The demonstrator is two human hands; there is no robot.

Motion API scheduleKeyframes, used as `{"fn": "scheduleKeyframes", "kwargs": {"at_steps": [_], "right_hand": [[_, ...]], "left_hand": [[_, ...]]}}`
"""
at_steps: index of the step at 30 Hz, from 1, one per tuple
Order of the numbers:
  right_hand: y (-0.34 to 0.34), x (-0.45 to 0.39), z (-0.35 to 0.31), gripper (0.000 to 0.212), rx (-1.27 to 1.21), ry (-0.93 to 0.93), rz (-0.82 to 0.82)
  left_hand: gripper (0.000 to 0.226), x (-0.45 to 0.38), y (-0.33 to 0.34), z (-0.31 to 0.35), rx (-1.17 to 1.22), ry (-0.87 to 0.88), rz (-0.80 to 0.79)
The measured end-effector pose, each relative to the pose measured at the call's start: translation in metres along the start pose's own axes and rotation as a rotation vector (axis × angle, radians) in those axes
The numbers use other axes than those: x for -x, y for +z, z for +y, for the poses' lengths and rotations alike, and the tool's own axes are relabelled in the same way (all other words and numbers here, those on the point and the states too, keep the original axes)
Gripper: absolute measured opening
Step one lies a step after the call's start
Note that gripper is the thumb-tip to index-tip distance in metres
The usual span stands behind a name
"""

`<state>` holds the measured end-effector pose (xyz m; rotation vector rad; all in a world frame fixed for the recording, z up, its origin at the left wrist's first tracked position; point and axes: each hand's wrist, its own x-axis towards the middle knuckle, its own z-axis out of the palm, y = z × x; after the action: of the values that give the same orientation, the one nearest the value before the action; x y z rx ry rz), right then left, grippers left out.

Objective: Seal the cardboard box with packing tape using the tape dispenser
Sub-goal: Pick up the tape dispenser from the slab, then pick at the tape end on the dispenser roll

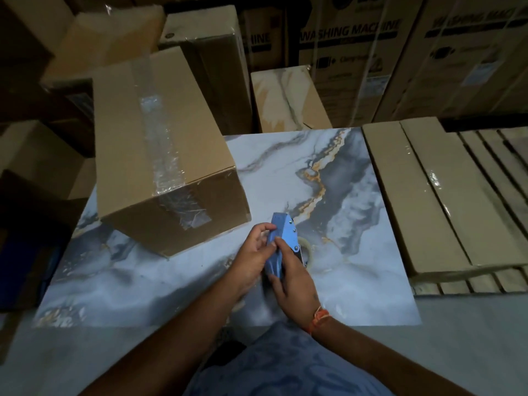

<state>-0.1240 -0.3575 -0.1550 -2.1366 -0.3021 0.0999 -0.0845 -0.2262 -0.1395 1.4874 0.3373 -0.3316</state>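
Note:
A brown cardboard box [160, 155] lies on the left part of a marble-patterned sheet [357, 224]. A strip of clear packing tape [160, 144] runs along its top seam and folds down over the near face. To the right of the box, both hands hold a blue tape dispenser [283, 238] just above the sheet. My left hand [253, 255] grips its left side with fingers curled on it. My right hand [294, 284] wraps the handle from below. A clear tape roll [307, 252] peeks out on the dispenser's right side.
Flat wrapped cartons [434, 195] lie stacked at the right edge of the sheet. Tall washing machine boxes [357, 52] and other cartons [205, 52] stand behind. More boxes crowd the left side. My patterned clothing shows at the bottom.

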Motion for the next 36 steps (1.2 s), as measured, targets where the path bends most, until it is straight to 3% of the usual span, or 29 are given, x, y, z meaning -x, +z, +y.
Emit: {"fn": "scheduleKeyframes", "kwargs": {"at_steps": [4,8,10,13,16,18,27,30,33,36], "right_hand": [[-0.005,-0.005,-0.002,0.089,0.009,0.010,-0.069],[-0.003,-0.009,-0.009,0.085,-0.014,0.014,-0.093],[-0.005,-0.010,-0.011,0.085,0.006,0.007,-0.119],[-0.011,-0.010,-0.011,0.078,0.044,0.027,0.003],[-0.023,-0.014,-0.013,0.057,-0.092,0.072,0.212],[-0.032,-0.021,-0.017,0.048,-0.177,0.102,0.266],[-0.041,-0.048,-0.011,0.068,-0.096,0.287,-0.107],[-0.044,-0.048,-0.016,0.060,-0.141,0.312,-0.166],[-0.052,-0.044,-0.021,0.048,-0.441,0.379,-0.152],[-0.070,-0.038,-0.013,0.036,-0.486,0.311,-0.210]], "left_hand": [[0.041,-0.008,-0.008,0.008,-0.261,0.171,-0.038],[0.065,-0.014,-0.011,0.011,-0.531,0.204,-0.045],[0.069,-0.018,-0.016,0.012,-0.516,0.182,-0.044],[0.074,-0.024,-0.038,0.008,-0.421,0.146,-0.130],[0.080,-0.024,-0.059,0.006,-0.394,0.106,-0.191],[0.079,-0.026,-0.067,0.006,-0.388,0.087,-0.226],[0.077,-0.026,-0.078,0.002,-0.492,0.135,-0.298],[0.079,-0.016,-0.071,0.001,-0.525,0.178,-0.237],[0.080,-0.006,-0.056,-0.002,-0.538,0.207,-0.167],[0.081,0.006,-0.035,-0.002,-0.596,0.244,-0.089]]}}
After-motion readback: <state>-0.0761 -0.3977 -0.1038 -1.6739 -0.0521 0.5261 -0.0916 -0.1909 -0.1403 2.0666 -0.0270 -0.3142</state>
